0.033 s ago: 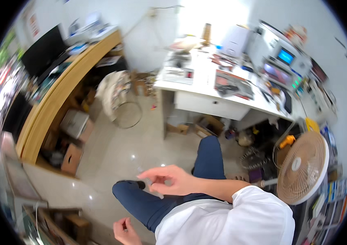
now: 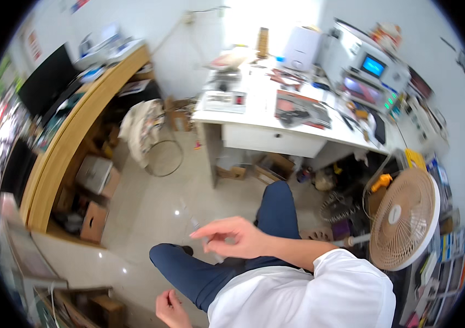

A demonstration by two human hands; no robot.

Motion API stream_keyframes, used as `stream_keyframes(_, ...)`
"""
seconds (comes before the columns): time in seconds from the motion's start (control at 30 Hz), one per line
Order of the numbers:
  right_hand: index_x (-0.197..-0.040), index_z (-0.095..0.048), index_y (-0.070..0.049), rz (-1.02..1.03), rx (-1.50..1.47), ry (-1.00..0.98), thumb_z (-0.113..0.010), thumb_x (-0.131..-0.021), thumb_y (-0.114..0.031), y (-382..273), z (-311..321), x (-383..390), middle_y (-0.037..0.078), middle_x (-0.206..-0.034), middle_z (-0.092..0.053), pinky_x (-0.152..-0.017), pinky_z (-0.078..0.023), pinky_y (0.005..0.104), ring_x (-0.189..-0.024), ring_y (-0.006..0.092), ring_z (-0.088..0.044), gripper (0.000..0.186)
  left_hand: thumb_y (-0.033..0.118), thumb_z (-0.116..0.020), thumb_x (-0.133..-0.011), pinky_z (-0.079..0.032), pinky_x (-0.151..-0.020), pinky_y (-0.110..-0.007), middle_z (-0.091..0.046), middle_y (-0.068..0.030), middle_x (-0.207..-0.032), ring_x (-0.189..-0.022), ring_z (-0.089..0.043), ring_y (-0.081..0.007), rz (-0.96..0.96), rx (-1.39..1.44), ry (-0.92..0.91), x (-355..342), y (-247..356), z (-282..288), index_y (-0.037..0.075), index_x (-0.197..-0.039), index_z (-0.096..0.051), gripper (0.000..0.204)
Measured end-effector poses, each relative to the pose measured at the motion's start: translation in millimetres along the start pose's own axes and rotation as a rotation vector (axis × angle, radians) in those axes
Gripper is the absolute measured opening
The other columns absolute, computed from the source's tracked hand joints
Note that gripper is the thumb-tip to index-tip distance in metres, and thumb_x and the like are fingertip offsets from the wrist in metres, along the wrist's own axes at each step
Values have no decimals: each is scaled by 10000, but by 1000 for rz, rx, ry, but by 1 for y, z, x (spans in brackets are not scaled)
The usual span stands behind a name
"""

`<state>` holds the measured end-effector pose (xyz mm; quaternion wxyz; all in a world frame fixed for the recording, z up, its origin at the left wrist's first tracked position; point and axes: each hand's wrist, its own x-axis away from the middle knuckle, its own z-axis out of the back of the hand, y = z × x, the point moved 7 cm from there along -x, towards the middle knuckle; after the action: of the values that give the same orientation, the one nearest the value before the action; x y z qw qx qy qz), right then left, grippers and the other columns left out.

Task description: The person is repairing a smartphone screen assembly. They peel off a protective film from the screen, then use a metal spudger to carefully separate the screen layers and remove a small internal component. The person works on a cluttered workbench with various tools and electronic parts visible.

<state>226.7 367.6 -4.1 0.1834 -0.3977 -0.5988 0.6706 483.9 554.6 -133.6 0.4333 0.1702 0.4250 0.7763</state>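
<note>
In the middle of the lower view, above my lap, is my right hand (image 2: 235,238). Its thumb and fingers curve into a pinch around a thin, pale, see-through stick-like thing (image 2: 194,222); blur hides its exact kind. A whitish end of it shows below the thumb. Lower and to the left, beside my thigh, hangs my left hand (image 2: 171,309). Its fingers are curled toward the thumb, and whatever they may hold is hidden. The two hands are apart. Beneath them are my legs in dark blue trousers (image 2: 191,273).
Ahead stands a white desk (image 2: 273,141) with tools, papers and a lit machine (image 2: 373,65). To the right is a round fan (image 2: 404,218). A wooden counter (image 2: 71,136) runs along the left, with cardboard boxes (image 2: 94,221) under it. A cloth-draped hoop (image 2: 144,131) stands on the floor.
The room has shifted slightly left in view as my head turned. My right hand sits a little higher and further right, still pinched. My left hand has barely moved.
</note>
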Motion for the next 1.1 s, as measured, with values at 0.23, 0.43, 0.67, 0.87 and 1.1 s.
stream_keyframes(0.23,-1365,-649,63,183,-438,495,-503,-1018,17,-7,198,104,183,-1129,-739,-861,-576,341,-956,216,-713,379,-24,-618,-995,-575,-716,-308,-705,-127,-935,-826,-706,-221,-397,-102,-325,-34,131,-144,-25,-1111,-718,153)
stream_keyframes(0.43,-1226,-666,14,313,291,1120,-673,-973,34,-18,324,135,52,-987,-637,-801,-533,262,-908,112,-641,253,108,-618,-1027,-513,-1024,-431,-669,-232,-1281,-1153,-663,-382,-318,-347,-414,-53,41,-226,-18,-1398,-591,393)
stream_keyframes(0.67,-1137,-680,44,274,699,1444,-575,-1068,-68,-35,456,171,-23,-763,-560,-631,-438,227,-663,54,-513,168,197,-631,-1033,-359,-1204,-461,-522,-285,-1520,-1419,-496,-439,87,-136,-594,-81,1,-325,-39,-1575,-380,643)
stream_keyframes(0.87,-1394,-621,45,8,632,1324,-577,-1098,-159,-15,491,163,155,-1173,-765,-839,-555,267,-1047,179,-738,362,165,-639,-1025,-438,-1072,-462,-642,-216,-1349,-1213,-602,-390,-637,-33,-572,-136,186,-377,-33,-1432,-537,464)
stream_keyframes(1.1,-1313,-673,54,0,461,1322,-603,-1075,-135,-12,502,173,163,-1063,-782,-789,-556,274,-922,180,-756,313,240,-684,-1000,-451,-1015,-481,-685,-176,-1266,-1136,-623,-372,-1277,256,-613,-161,408,-402,-23,-1300,-643,400)
